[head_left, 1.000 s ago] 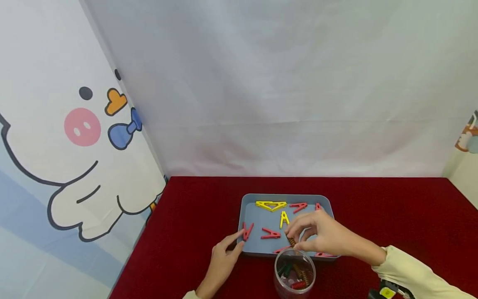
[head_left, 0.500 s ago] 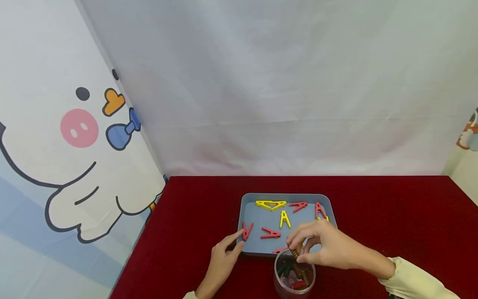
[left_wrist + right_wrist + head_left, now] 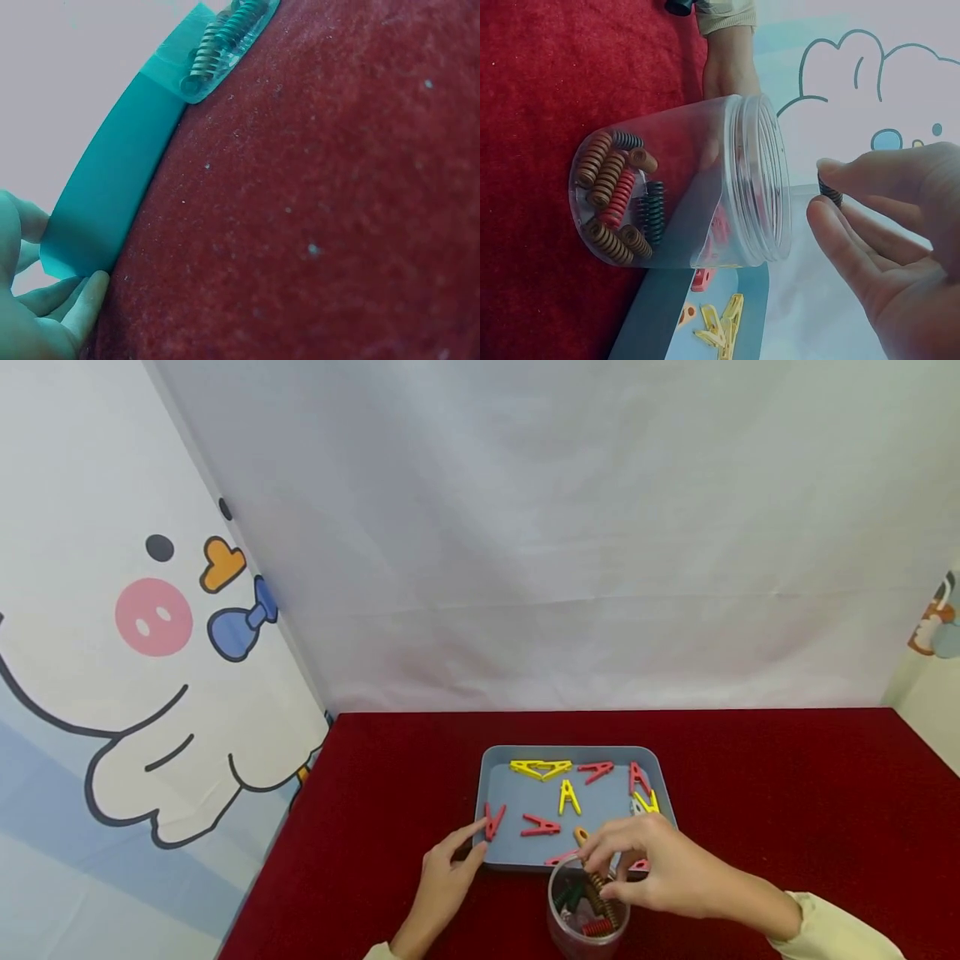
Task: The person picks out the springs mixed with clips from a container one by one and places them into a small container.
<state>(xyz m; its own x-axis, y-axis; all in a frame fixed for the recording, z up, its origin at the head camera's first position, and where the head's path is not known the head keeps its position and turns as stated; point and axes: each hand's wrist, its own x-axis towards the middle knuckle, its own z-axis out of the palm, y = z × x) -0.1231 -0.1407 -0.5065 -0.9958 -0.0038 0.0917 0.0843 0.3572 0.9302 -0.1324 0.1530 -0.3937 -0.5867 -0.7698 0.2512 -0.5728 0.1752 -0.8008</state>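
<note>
My right hand (image 3: 667, 868) pinches a small coil spring (image 3: 829, 191) between thumb and index finger. It is just over the open mouth of a clear plastic jar (image 3: 754, 180). Several brown, red and dark green springs (image 3: 619, 199) lie at the bottom of the jar. My left hand (image 3: 441, 881) holds the front left corner of a blue-grey tray (image 3: 517, 797), thumb on the outside of its wall. Red clips (image 3: 542, 826) and yellow clips (image 3: 568, 797) are spread over the tray, and one red clip (image 3: 493, 821) lies beside the left fingertips.
The jar stands on a dark red cloth-covered table (image 3: 405, 777), right in front of the tray. A pale curtain (image 3: 600, 568) hangs behind the table. On the left is a panel with a cartoon animal (image 3: 157, 618).
My right hand has come down and toward me with the spring, from above the tray to the jar's mouth. A yellow clip at the tray's right has come into view. The left hand stays put.
</note>
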